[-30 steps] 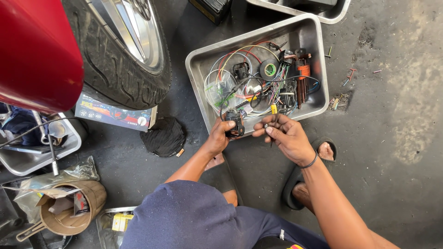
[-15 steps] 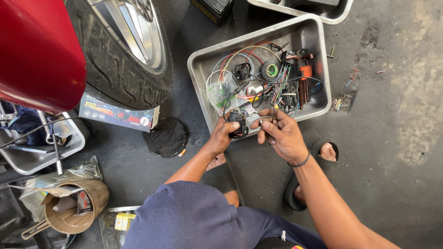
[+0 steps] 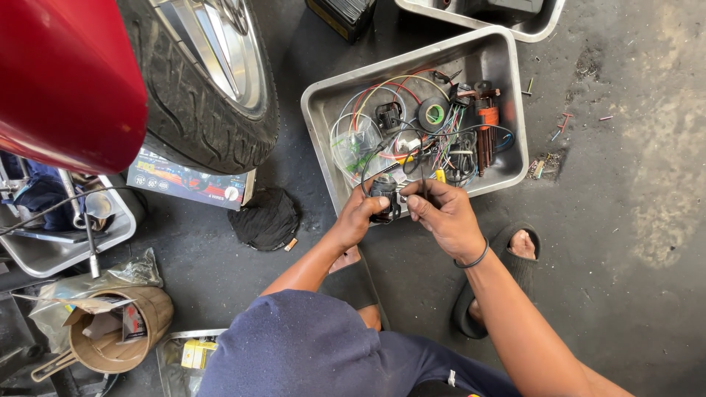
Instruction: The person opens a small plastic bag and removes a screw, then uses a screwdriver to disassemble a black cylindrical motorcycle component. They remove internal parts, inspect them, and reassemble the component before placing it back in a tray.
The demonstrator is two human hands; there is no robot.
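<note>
A person squats on the dark floor [image 3: 632, 242] beside a big black tire [image 3: 198, 110]. Both hands are busy with one small thing.

The left hand [image 3: 358, 219] is wrapped around a small black part [image 3: 383, 192] with a wire coming out of it. The fingers are curled tight on it, so it sits snug in the palm. The right hand [image 3: 441, 213] is closed too, pinching at the side of the same part, where a tiny silver bit shows. I cannot tell if it holds a little tool or just the part.

The part is up in the air, right at the near edge of a silver metal tray [image 3: 507, 73]. Its black wire [image 3: 368, 158] loops back into the tray, where lots of thin colored wires [image 3: 390, 92], a roll of green tape [image 3: 434, 114] and an orange tool [image 3: 486, 117] lie in a jumble.

I think the part is hard and light, easy for one hand to carry. The body looks like the best spot to hold, because it is stiff and chunky. The wire is soft and bendy, and it could catch on the other wires, so pulling on it looks like a bad idea. The small silver bit looks easy to drop.

A black cloth [image 3: 266, 219] lies near the tire.
</note>
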